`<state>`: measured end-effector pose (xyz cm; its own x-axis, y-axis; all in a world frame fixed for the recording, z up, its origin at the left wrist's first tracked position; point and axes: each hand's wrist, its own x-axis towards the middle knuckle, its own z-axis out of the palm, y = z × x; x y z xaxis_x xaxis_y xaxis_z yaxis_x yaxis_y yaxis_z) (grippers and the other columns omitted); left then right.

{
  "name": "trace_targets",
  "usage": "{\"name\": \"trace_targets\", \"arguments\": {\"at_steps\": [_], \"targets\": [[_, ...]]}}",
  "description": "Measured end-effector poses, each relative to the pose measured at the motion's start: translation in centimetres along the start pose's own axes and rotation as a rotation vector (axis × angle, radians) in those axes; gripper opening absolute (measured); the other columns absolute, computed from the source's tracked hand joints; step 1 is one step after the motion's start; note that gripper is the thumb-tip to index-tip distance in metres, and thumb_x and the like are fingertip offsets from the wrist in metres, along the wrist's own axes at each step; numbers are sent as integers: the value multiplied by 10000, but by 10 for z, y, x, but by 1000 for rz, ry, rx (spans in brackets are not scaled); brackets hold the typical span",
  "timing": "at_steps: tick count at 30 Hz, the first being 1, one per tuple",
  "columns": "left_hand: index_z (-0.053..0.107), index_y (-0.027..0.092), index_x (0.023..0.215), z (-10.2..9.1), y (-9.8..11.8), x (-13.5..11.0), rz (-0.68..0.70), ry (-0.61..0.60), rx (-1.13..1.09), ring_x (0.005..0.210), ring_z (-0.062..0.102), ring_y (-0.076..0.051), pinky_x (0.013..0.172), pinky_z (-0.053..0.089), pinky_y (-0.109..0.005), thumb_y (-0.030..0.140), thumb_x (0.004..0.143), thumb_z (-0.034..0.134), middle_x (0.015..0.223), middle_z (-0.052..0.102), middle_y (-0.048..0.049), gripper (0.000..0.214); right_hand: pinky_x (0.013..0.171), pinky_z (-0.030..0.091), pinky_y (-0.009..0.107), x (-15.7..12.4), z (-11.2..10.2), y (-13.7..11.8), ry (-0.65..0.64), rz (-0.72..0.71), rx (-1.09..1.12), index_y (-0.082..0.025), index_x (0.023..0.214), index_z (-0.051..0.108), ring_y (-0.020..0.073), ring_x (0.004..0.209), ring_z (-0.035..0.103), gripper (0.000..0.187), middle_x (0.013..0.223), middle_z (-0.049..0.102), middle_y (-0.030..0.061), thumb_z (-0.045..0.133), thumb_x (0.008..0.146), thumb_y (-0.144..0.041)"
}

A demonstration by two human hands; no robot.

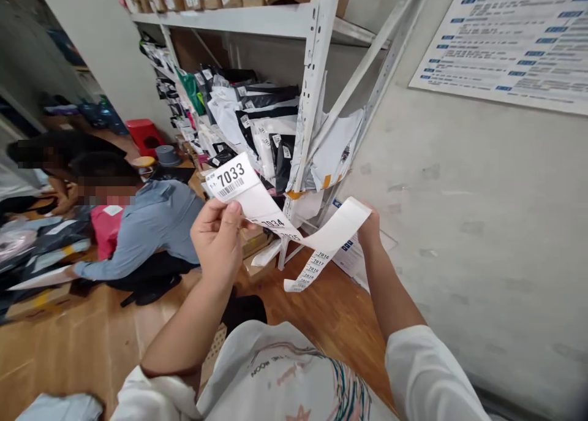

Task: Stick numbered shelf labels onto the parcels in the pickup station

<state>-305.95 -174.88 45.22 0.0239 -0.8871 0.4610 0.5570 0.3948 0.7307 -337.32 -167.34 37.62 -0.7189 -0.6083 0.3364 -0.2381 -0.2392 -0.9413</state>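
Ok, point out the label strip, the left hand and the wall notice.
Label strip [273, 222]: head view, on its 7034 label.
Left hand [218, 232]: head view, middle of the hand.
Wall notice [509, 46]: head view, middle of its printed face.

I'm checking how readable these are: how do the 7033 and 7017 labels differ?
The 7033 label sits by the left hand; the 7017 label dangles lower. The 7033 label appears larger than the 7017 label. The 7033 label shows a clear barcode; on the 7017 label, any barcode is too small to tell. Both have black numbers on white.
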Motion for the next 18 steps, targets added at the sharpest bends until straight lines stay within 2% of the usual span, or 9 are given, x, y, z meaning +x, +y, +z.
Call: {"name": "trace_targets", "arguments": {"at_steps": [2, 4, 5, 6, 7, 9, 12, 15, 18], "targets": [[644, 152, 857, 0, -26, 42, -34, -62, -1, 510, 515, -57, 485, 462, -165, 390, 784, 718, 661, 607, 30, 259, 601, 510, 265, 13, 17, -17, -337, 7, -166, -141, 779, 694, 150, 633, 623, 243, 709, 704, 23, 681, 713, -375], [657, 151, 860, -2, -51, 85, -119, -165, 11, 516, 520, -68, 500, 454, -166, 377, 787, 716, 626, 599, 29, 245, 678, 546, 281, 18, 39, -43, -838, -46, -420, -165, 918, 729, 178, 745, 670, 300, 844, 739, 35, 727, 701, -373], [661, 150, 854, -4, -62, 107, -167, -234, 15, 536, 530, -75, 514, 452, -167, 376, 788, 714, 633, 605, 23, 242, 698, 561, 288, 17, 53, -57, -990, -79, -526, -195, 1092, 693, 187, 785, 682, 467, 936, 742, 39, 772, 666, -368], [663, 149, 842, -5, -74, 128, -208, -313, 8, 564, 539, -83, 532, 450, -170, 381, 791, 708, 654, 614, 14, 242, 699, 574, 292, 16, 71, -71, -1005, -130, -611, -221, 1240, 613, 189, 801, 689, 623, 998, 735, 46, 793, 660, -356], [662, 147, 820, -6, -84, 149, -243, -400, -6, 586, 541, -89, 545, 444, -172, 388, 797, 699, 669, 617, 6, 245, 725, 581, 302, 14, 92, -84, -876, -230, -696, -241, 1304, 558, 194, 830, 691, 689, 1044, 723, 57, 802, 668, -349], [648, 141, 762, -8, -104, 187, -303, -581, -46, 609, 520, -90, 562, 420, -172, 400, 826, 661, 673, 602, 1, 268, 874, 554, 330, 14, 144, -107, -578, -499, -781, -264, 1240, 596, 212, 1003, 665, 513, 1144, 687, 76, 756, 753, -298], [638, 128, 742, -9, -125, 238, -366, -870, -71, 647, 510, -95, 610, 405, -181, 389, 874, 601, 681, 598, -9, 295, 917, 539, 325, 33, 231, -126, -332, -842, -877, -270, 1154, 643, 202, 1001, 668, 354, 1103, 702, 74, 711, 807, -266], [659, 131, 787, -13, -137, 285, -299, -994, -71, 697, 524, -109, 656, 411, -189, 371, 906, 552, 720, 616, -22, 288, 888, 552, 334, 66, 301, -131, -181, -915, -1026, -246, 1217, 613, 199, 974, 662, 380, 1092, 695, 91, 673, 841, -256], [675, 140, 825, -20, -148, 329, -228, -1011, -83, 718, 559, -126, 667, 433, -195, 355, 925, 514, 753, 641, -35, 287, 826, 561, 339, 95, 336, -131, -56, -911, -1126, -218, 1208, 623, 214, 987, 637, 339, 1102, 672, 118, 631, 868, -221]]}}
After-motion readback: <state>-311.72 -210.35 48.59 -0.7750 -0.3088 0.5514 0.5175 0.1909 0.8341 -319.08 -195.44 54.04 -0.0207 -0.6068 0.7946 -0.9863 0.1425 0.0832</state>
